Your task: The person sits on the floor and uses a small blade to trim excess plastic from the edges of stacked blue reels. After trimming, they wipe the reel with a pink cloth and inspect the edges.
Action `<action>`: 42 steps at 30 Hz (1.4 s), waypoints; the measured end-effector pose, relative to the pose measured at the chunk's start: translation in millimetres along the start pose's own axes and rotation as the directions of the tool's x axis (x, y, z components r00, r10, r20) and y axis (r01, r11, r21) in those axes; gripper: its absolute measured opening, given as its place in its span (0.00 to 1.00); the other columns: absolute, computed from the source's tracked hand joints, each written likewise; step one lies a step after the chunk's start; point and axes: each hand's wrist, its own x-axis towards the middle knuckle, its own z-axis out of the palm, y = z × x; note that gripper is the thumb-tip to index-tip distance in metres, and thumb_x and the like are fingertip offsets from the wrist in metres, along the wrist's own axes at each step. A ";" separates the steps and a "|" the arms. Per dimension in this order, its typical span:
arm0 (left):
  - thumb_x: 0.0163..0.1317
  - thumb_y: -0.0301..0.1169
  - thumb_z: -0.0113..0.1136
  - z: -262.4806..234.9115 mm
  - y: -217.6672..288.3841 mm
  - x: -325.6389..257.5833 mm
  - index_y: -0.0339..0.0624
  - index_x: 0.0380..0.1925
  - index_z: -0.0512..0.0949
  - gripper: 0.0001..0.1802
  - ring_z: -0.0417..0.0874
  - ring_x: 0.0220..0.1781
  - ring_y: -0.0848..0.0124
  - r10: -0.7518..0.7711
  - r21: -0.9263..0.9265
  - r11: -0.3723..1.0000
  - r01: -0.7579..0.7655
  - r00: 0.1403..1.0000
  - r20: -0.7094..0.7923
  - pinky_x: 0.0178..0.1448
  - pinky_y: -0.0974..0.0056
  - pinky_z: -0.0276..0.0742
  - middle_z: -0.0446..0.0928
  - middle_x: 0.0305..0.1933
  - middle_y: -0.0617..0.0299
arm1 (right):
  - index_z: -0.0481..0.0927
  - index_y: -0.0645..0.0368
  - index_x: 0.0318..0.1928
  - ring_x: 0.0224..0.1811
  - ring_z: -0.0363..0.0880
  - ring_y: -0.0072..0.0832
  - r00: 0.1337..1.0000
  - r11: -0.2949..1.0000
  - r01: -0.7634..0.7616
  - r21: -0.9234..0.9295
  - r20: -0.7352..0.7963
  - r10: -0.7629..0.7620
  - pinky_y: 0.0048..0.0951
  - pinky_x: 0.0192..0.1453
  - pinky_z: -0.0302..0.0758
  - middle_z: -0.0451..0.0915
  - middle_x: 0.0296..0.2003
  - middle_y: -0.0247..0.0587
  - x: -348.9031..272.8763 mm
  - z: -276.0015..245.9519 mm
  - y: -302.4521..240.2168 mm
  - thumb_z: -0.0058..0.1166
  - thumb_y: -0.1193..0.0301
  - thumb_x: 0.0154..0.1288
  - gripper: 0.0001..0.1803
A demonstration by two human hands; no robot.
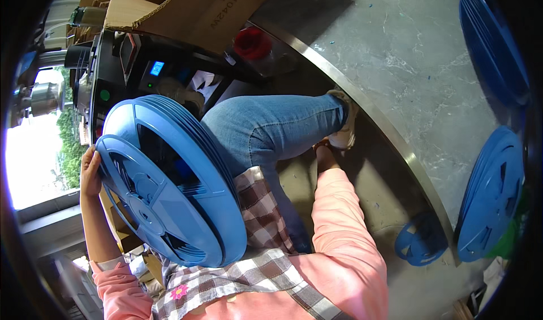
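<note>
At the left rim of the blue reel stack (175, 201): left hand (90, 170), fingers curled on the edge of the front reel, holding it.
Reel stack: task thing; tilted, against the jeans leg (277, 119) and checked apron (263, 204); front reel overlaps the ones behind, not flush.
Right hand (325, 153): well right of the stack, down by the shoe (344, 132); mostly hidden, can't tell if wide, narrow or holding something.
Loose reels: small blue reel (421, 241) and big blue reel (491, 195), both far right of the stack.
Machine display (157, 68): lit, just beyond the stack's top edge.
Slip risk: the visible grip is on the front reel only, so the rear ones could probably slide apart.
Tip risk: a shift of the leg could roll the stack, since only one hand visibly steadies it.
Knock risk: swinging the stack away from the body could hit the machine.
</note>
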 end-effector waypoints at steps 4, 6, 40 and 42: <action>0.67 0.37 0.55 7.8 5.6 5.7 0.40 0.47 0.76 0.15 0.81 0.41 0.75 -0.028 -0.030 0.999 0.028 1.000 0.008 0.49 0.68 0.75 0.80 0.40 0.65 | 0.73 0.55 0.57 0.68 0.62 0.42 0.998 0.997 -0.041 0.060 0.049 0.038 0.45 0.67 0.64 0.67 0.63 0.49 12.3 0.0 -4.3 0.46 0.61 0.63 0.23; 0.66 0.39 0.57 27.0 17.7 6.9 0.44 0.37 0.76 0.10 0.77 0.36 0.81 -0.046 -0.015 0.999 0.046 0.999 0.008 0.41 0.74 0.73 0.78 0.34 0.69 | 0.73 0.55 0.57 0.68 0.63 0.43 0.996 0.994 -0.066 0.091 0.064 0.060 0.45 0.66 0.65 0.68 0.62 0.49 7.5 6.6 -4.3 0.47 0.60 0.63 0.23; 0.67 0.43 0.58 55.3 -60.1 31.1 0.44 0.31 0.77 0.14 0.65 0.32 0.83 0.366 -0.199 0.916 -0.349 0.929 0.055 0.40 0.75 0.61 0.67 0.26 0.73 | 0.65 0.58 0.21 0.24 0.66 0.20 -0.067 0.976 0.195 -0.101 -0.994 -0.090 0.27 0.30 0.68 0.67 0.20 0.34 -422.6 -415.5 13.0 0.53 0.84 0.53 0.13; 0.67 0.43 0.58 63.6 -57.8 34.0 0.44 0.30 0.76 0.14 0.64 0.31 0.83 0.375 -0.199 0.911 -0.361 0.926 0.034 0.39 0.75 0.60 0.66 0.25 0.73 | 0.68 0.59 0.22 0.24 0.67 0.25 -0.208 0.956 0.280 -0.083 -0.978 -0.024 0.28 0.31 0.69 0.69 0.21 0.36 -413.2 -420.8 33.5 0.53 0.81 0.57 0.10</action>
